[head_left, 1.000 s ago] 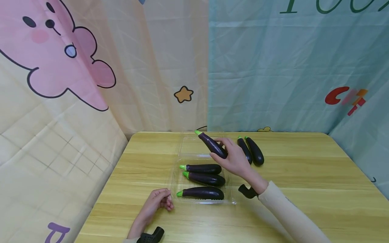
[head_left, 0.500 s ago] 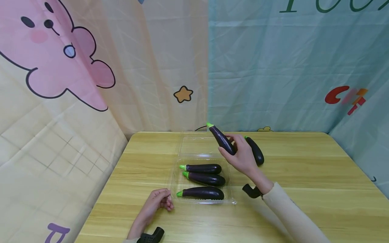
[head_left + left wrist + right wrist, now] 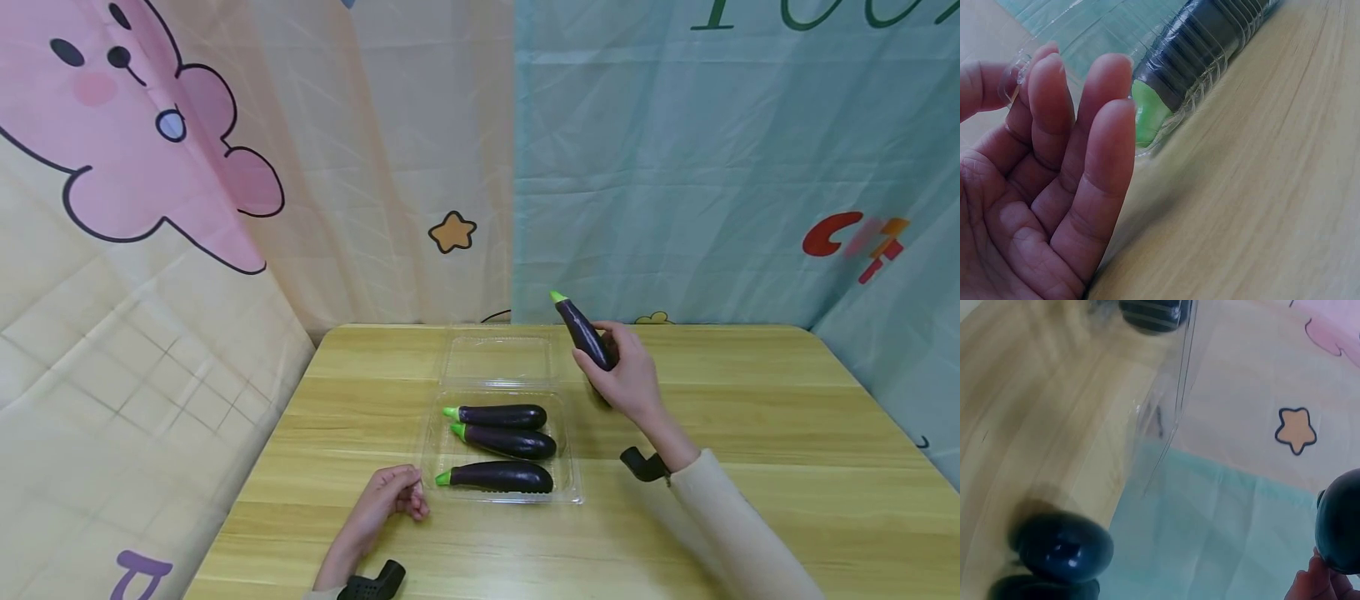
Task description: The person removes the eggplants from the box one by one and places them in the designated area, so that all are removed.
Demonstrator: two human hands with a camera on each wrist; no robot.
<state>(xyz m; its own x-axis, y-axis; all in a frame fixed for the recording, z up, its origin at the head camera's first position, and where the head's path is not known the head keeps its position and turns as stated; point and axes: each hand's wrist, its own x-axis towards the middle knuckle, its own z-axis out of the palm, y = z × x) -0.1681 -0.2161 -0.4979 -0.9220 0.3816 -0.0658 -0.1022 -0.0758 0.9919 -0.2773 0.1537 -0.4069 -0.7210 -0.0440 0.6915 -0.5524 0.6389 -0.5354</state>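
Observation:
My right hand grips an eggplant by its thick end, green stem pointing up and left, above the table to the right of a clear plastic container. Inside the container lie three eggplants: one at the back, one in the middle and one at the front. At the container's front left corner, my left hand pinches the rim between thumb and forefinger, its other fingers loosely bent. Two more eggplants lie on the table, mostly hidden behind the right hand in the head view.
The container's clear lid lies folded back toward the rear of the wooden table. Printed curtains hang along the table's back and left side. A black wrist mount sits on each wrist.
My right hand has carried the eggplant to the right and slightly up, away from the lid, and now covers the loose eggplants. The left hand and container have stayed put.

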